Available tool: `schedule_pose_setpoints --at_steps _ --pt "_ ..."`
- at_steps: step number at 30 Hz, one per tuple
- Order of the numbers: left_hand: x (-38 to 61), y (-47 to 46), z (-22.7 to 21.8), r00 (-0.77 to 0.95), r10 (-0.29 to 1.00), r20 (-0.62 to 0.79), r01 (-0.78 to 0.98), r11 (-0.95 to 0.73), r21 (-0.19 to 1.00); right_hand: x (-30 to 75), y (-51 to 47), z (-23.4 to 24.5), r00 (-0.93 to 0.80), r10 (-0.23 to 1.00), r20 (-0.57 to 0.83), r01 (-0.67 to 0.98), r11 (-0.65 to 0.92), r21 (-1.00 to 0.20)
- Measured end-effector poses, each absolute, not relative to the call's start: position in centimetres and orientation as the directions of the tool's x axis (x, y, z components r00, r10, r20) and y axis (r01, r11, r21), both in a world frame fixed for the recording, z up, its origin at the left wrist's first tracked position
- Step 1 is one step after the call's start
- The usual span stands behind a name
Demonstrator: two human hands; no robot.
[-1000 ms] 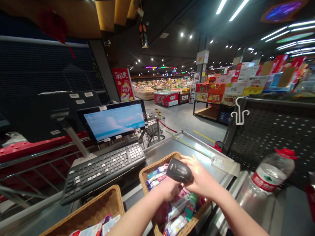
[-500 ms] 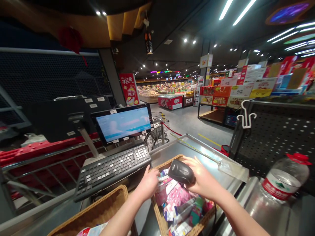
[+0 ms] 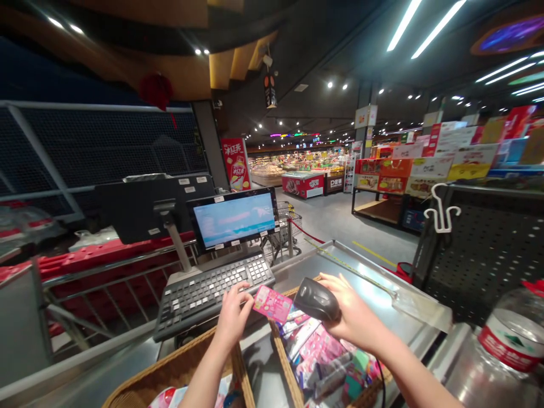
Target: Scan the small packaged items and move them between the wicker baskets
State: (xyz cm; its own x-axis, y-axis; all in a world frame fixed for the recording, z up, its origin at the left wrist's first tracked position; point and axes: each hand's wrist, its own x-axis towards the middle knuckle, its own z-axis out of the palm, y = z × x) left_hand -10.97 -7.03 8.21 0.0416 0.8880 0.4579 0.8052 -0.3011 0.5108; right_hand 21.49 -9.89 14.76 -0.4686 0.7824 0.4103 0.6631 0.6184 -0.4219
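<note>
Between the fingertips of my left hand point(image 3: 233, 311) is the left edge of a flat pink packet point(image 3: 272, 304), its printed face with a code patch turned up. Closed around a black barcode scanner point(image 3: 315, 299) is my right hand point(image 3: 352, 309); the scanner's head points left, toward the packet. Below both hands stands a wicker basket point(image 3: 285, 358) full of small pink, white and green packets. A second wicker basket point(image 3: 168, 362) lies under my left forearm, with a few colourful packets at its near end.
A keyboard point(image 3: 212, 292) and a lit monitor point(image 3: 233, 220) stand to the left on the metal counter point(image 3: 340, 269). A large clear bottle point(image 3: 508, 340) is at the right, before a black perforated panel point(image 3: 488, 243) with a white hook. The scanner's cable point(image 3: 383, 379) hangs by the right basket.
My left hand has come out of the right basket with the pink packet and moved left. My right hand keeps the scanner above the basket. The view has turned slightly left.
</note>
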Motion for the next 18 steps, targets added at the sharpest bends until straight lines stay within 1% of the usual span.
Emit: schedule_pose_setpoints --at_steps 3,6,11,15,18 --pt "-12.3 -7.4 9.6 -0.025 0.84 0.541 0.8 -0.308 0.515 21.1 -9.9 15.0 -0.464 0.773 0.433 0.659 0.628 -0.414" --pt "-13.0 -8.1 11.2 -0.073 0.788 0.611 0.832 -0.289 0.473 20.6 -9.9 15.2 -0.439 0.77 0.462 0.673 0.623 -0.399" --pt "-13.5 -9.6 13.6 -0.088 0.698 0.711 0.899 -0.253 0.358 19.6 -10.0 15.5 -0.426 0.761 0.49 0.679 0.627 -0.383" --pt "-13.7 -11.1 15.0 -0.054 0.617 0.785 0.942 -0.229 0.245 18.5 -10.3 15.6 -0.479 0.728 0.489 0.645 0.671 -0.367" --pt "-13.8 -12.3 15.8 -0.022 0.582 0.813 0.963 -0.207 0.174 17.7 -10.5 15.6 -0.508 0.706 0.493 0.633 0.694 -0.342"
